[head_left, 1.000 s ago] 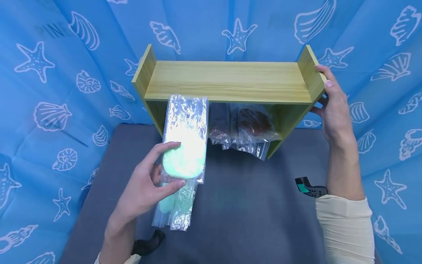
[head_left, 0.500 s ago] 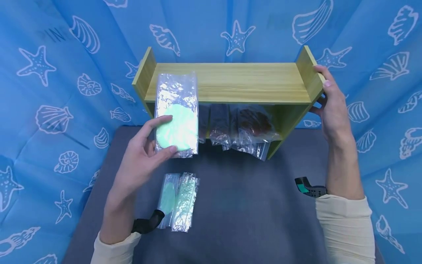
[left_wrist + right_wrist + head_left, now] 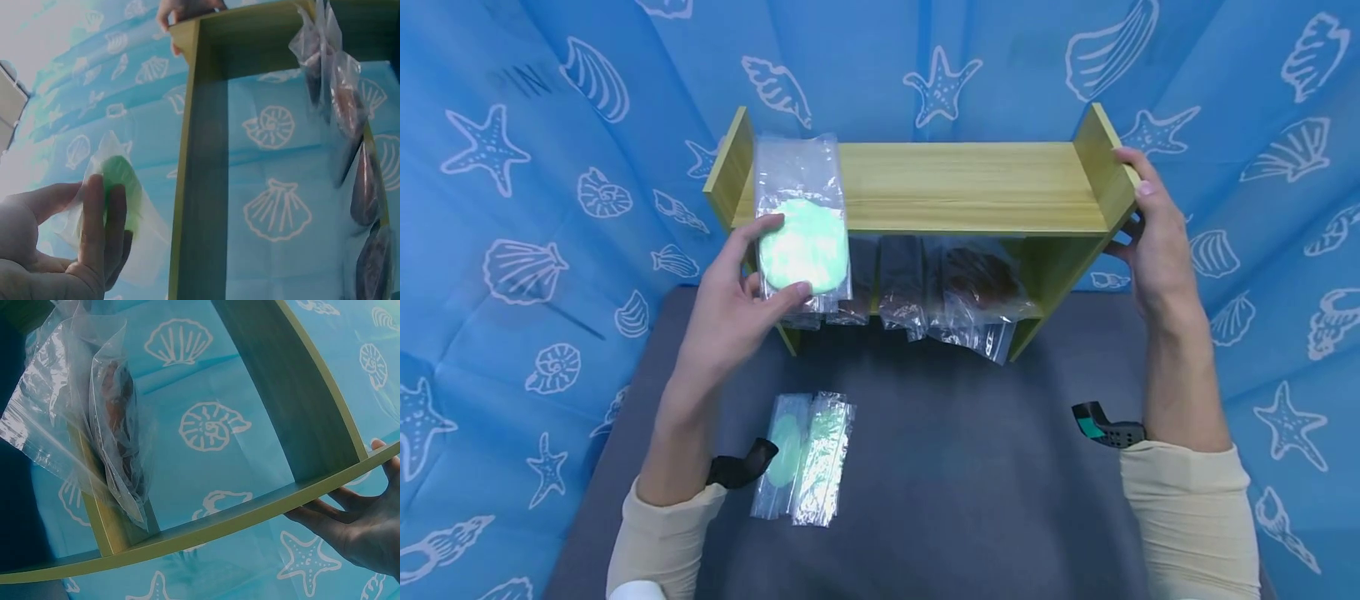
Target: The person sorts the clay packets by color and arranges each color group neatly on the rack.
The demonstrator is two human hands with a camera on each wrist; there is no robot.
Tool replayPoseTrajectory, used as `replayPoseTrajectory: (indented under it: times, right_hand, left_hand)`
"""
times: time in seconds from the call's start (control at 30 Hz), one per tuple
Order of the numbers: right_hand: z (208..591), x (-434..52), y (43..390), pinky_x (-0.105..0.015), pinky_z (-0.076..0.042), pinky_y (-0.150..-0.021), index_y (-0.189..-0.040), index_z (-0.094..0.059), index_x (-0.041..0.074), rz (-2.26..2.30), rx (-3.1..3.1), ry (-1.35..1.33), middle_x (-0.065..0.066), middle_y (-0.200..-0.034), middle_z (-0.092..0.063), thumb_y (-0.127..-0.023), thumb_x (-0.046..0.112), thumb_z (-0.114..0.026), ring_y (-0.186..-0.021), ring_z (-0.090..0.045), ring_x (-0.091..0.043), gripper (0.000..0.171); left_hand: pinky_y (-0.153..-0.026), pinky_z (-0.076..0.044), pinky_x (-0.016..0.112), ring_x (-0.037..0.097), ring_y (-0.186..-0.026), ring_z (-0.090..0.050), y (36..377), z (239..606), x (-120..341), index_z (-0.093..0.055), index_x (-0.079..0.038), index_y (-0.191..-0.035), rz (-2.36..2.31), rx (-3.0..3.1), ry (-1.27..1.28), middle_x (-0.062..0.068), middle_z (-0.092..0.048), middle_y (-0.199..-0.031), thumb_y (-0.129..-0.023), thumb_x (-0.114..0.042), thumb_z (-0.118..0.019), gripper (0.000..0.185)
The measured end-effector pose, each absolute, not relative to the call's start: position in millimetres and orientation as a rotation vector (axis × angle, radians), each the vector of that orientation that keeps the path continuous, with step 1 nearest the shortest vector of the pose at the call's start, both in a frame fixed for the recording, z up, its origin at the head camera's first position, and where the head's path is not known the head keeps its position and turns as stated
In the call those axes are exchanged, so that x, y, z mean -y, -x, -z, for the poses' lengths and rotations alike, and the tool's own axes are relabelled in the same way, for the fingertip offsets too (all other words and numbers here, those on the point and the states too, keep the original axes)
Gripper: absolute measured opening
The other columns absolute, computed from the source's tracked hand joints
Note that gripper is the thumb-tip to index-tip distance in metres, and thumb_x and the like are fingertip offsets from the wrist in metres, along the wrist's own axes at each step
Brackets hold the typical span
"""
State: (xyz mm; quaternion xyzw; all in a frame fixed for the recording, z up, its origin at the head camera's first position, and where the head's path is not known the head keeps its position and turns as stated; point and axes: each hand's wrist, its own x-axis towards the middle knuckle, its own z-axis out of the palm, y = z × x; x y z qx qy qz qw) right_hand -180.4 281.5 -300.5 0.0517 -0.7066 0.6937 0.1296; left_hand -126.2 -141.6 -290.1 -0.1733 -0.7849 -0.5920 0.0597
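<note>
My left hand [image 3: 730,296] pinches a clear plastic bag [image 3: 803,242] holding a round, pale green piece. In the head view the bag overlaps the left end of the wooden shelf's [image 3: 955,183] top board. From the left wrist view, thumb and fingers grip the green piece [image 3: 122,181] through the plastic, beside the shelf's side wall. On the far side, my right hand [image 3: 1165,242] holds the shelf's raised right side panel, fingers bent around its edge. Two bags with pale green contents [image 3: 782,454] lie on the dark table below the left hand.
Several clear bags with brown contents [image 3: 977,279] stand on the lower shelf board, some hanging over its front edge. A blue curtain [image 3: 880,67] with white sea shapes surrounds the dark grey table [image 3: 955,467].
My left hand has lifted the bag up and away from the two on the table, toward the shelf's top left. My right hand stays on the side panel.
</note>
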Motion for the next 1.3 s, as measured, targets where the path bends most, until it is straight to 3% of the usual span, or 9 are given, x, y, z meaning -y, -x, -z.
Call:
replayPoseTrajectory:
  times: [0.2,0.27,0.37,0.43,0.53,0.8,1.03,1.17,1.3]
  right_hand:
    - [301.3,-281.3,181.2,-0.033,-0.048,-0.078,-0.145,-0.051,0.027,-1.991,2.059,-0.155,-0.010,-0.133,-0.040,-0.104,0.035,-0.037,-0.110,-0.046,-0.028,0.043]
    - [301.7,-280.9,181.5,-0.033,-0.047,-0.078,-0.145,-0.051,0.027,-1.980,2.066,-0.156,-0.010,-0.133,-0.040,-0.104,0.035,-0.036,-0.110,-0.046,-0.028,0.044]
    - [301.8,-280.0,181.8,-0.032,-0.048,-0.077,-0.144,-0.051,0.027,-1.976,2.062,-0.154,-0.010,-0.131,-0.041,-0.104,0.035,-0.036,-0.109,-0.047,-0.027,0.043]
    - [302.2,-279.1,181.4,-0.032,-0.049,-0.076,-0.144,-0.051,0.026,-1.982,2.052,-0.152,-0.011,-0.131,-0.041,-0.105,0.034,-0.035,-0.108,-0.047,-0.027,0.043]
    - [303.2,-277.7,180.6,-0.031,-0.049,-0.074,-0.144,-0.051,0.026,-1.988,2.040,-0.149,-0.012,-0.130,-0.042,-0.105,0.033,-0.035,-0.106,-0.048,-0.026,0.043]
    - [302.8,-277.1,181.1,-0.030,-0.051,-0.072,-0.145,-0.051,0.025,-1.933,2.051,-0.177,-0.012,-0.132,-0.040,-0.105,0.034,-0.034,-0.107,-0.047,-0.027,0.044]
    - [304.3,-277.2,179.9,-0.030,-0.051,-0.072,-0.144,-0.051,0.025,-1.921,2.053,-0.154,-0.011,-0.133,-0.040,-0.106,0.034,-0.033,-0.107,-0.047,-0.027,0.044]
    - [304.2,-277.2,179.9,-0.031,-0.051,-0.072,-0.144,-0.051,0.026,-1.920,2.056,-0.146,-0.011,-0.133,-0.041,-0.106,0.035,-0.033,-0.107,-0.047,-0.027,0.044]
    - [303.4,-276.5,180.4,-0.031,-0.051,-0.072,-0.144,-0.051,0.026,-1.910,2.056,-0.150,-0.011,-0.133,-0.040,-0.106,0.036,-0.034,-0.108,-0.046,-0.027,0.043]
  left_hand:
    - [-0.047,-0.036,0.024,0.013,-0.052,-0.035,142.5,279.4,142.0,-0.039,-0.009,-0.150,1.733,2.431,0.478,0.009,-0.047,-0.132,-0.091,-0.004,-0.071,0.067]
    - [-0.054,-0.044,0.019,0.013,-0.066,-0.051,149.4,275.1,141.8,-0.038,-0.009,-0.150,1.699,2.454,0.467,0.012,-0.048,-0.131,-0.091,-0.005,-0.071,0.068]
    - [-0.068,-0.051,0.019,0.020,-0.090,-0.061,161.3,268.8,141.0,-0.038,-0.010,-0.150,1.624,2.504,0.455,0.015,-0.048,-0.134,-0.091,-0.007,-0.071,0.068]
    - [-0.079,-0.053,0.023,0.025,-0.111,-0.057,169.5,265.5,140.1,-0.039,-0.009,-0.150,1.583,2.529,0.452,0.013,-0.043,-0.144,-0.091,-0.008,-0.071,0.067]
    - [-0.085,-0.052,0.029,0.026,-0.118,-0.054,180.5,262.7,139.4,-0.040,-0.008,-0.149,1.516,2.570,0.427,0.013,-0.043,-0.145,-0.091,-0.009,-0.072,0.066]
    - [-0.085,-0.052,0.033,0.027,-0.121,-0.055,203.6,259.7,133.1,-0.037,-0.012,-0.152,1.526,2.629,0.371,0.013,-0.042,-0.145,-0.092,-0.014,-0.071,0.069]
    - [-0.074,-0.049,0.033,0.025,-0.099,-0.055,215.8,257.7,127.4,-0.037,-0.014,-0.152,1.320,2.740,0.274,0.014,-0.052,-0.133,-0.092,-0.021,-0.071,0.069]
    - [-0.071,-0.046,0.035,0.027,-0.094,-0.055,219.0,256.0,127.8,-0.038,-0.014,-0.152,1.201,2.785,0.275,0.016,-0.055,-0.128,-0.093,-0.026,-0.071,0.069]
    - [-0.080,-0.046,0.039,0.030,-0.104,-0.053,220.3,254.7,128.1,-0.040,-0.013,-0.152,1.100,2.822,0.273,0.018,-0.054,-0.133,-0.093,-0.030,-0.070,0.069]
